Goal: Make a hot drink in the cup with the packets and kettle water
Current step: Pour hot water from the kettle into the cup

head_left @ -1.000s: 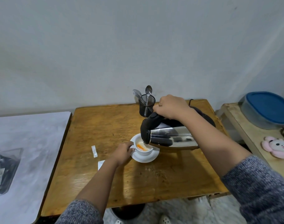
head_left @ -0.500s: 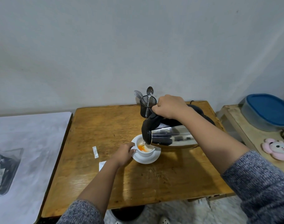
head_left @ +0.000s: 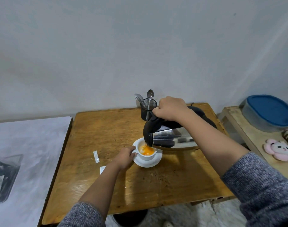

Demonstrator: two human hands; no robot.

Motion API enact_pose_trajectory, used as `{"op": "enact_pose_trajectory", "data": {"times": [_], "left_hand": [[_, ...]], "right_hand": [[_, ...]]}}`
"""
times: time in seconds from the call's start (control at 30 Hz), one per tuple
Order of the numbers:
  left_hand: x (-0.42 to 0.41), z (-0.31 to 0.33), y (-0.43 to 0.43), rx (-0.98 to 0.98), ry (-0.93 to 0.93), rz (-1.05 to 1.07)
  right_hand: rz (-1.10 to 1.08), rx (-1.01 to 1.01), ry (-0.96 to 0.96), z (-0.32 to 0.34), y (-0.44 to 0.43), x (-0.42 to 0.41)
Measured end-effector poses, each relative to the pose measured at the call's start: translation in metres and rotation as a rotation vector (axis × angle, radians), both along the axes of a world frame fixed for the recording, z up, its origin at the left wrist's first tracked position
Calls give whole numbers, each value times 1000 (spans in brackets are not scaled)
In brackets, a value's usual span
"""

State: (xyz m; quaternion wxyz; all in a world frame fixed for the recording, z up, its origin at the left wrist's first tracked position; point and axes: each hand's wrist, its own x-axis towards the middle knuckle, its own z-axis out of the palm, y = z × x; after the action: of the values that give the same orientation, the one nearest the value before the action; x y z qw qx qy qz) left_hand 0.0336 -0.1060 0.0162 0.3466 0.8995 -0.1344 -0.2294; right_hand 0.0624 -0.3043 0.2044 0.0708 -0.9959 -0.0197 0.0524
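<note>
A white cup (head_left: 145, 156) stands on a white saucer (head_left: 152, 162) in the middle of the wooden table (head_left: 107, 128). Orange liquid fills part of the cup. My left hand (head_left: 125, 157) grips the cup's handle. My right hand (head_left: 170, 108) holds the black handle of a steel kettle (head_left: 172, 140), tipped on its side with its spout over the cup, and a thin stream of water runs into the drink. Two white packets lie left of the cup: one (head_left: 96, 156) flat on the table, the other (head_left: 102, 169) partly hidden by my left forearm.
A black mesh holder (head_left: 148, 111) with spoons stands at the table's back edge, behind the kettle. A white surface (head_left: 30, 153) with a dark plastic bag (head_left: 3, 176) adjoins on the left. On the right, a side table holds a blue-lidded container (head_left: 269, 112) and a pink plush toy (head_left: 279, 149).
The orange liquid in the cup has risen and spread as water keeps pouring. Both hands and the kettle stay nearly still.
</note>
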Motion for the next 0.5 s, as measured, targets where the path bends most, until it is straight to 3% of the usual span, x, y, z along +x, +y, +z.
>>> {"op": "enact_pose_trajectory", "data": {"times": [0.5], "left_hand": [[2,-3,0,44,14,3]], "right_hand": [[-14,1,-11,1,-1,-8]]}}
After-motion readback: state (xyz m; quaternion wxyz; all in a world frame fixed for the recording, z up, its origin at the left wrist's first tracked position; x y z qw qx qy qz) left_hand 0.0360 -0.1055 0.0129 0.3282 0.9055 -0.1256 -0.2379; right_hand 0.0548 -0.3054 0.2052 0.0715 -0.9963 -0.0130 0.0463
